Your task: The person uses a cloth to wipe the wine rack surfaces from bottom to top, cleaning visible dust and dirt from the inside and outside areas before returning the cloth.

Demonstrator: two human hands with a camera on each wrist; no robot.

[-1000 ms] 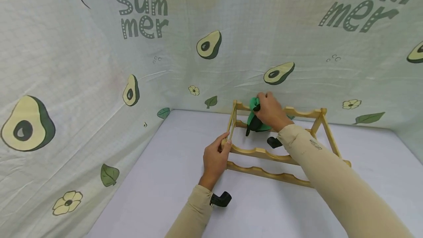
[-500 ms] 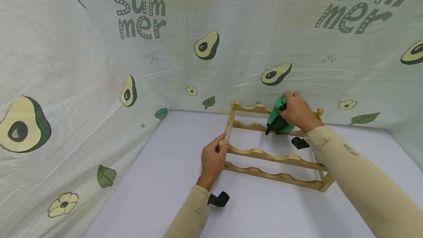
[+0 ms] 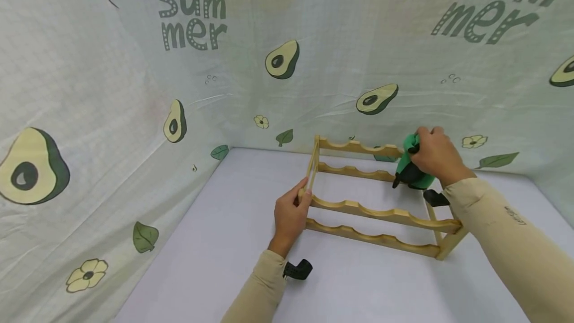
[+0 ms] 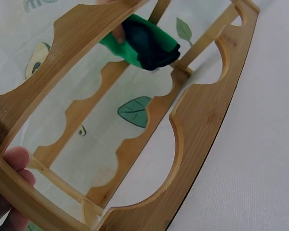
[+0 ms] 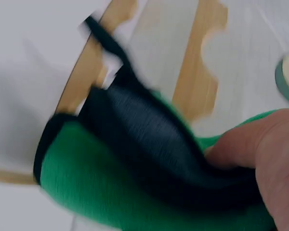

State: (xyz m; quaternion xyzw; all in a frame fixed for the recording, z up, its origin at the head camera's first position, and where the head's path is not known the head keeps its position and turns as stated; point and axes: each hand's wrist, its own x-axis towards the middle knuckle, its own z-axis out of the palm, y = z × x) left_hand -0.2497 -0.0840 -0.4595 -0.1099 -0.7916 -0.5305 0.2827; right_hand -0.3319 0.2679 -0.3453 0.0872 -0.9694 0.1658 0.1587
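Observation:
A wooden wine rack (image 3: 381,216) with scalloped rails stands on the white table. My left hand (image 3: 289,218) grips its left end near the front corner; in the left wrist view the fingertips (image 4: 20,161) show behind a bar. At the rack's far right, my right hand (image 3: 437,158) pinches a bunched green and black cloth (image 3: 423,181) at the upper back rail. The right wrist view shows the cloth (image 5: 86,178) blurred and folded, its dark side partly inward, with a loose strip sticking out. My hand hides the back right corner in the head view.
Behind the rack hangs a pale curtain (image 3: 332,79) printed with avocados and leaves, which continues down the left side. White tabletop (image 3: 215,243) extends left and in front of the rack. A black wrist camera mount (image 3: 299,269) juts from the left sleeve.
My right hand has travelled rightward along the back of the rack with the cloth, from near its left end to the right end. The left hand keeps its grip in the same place.

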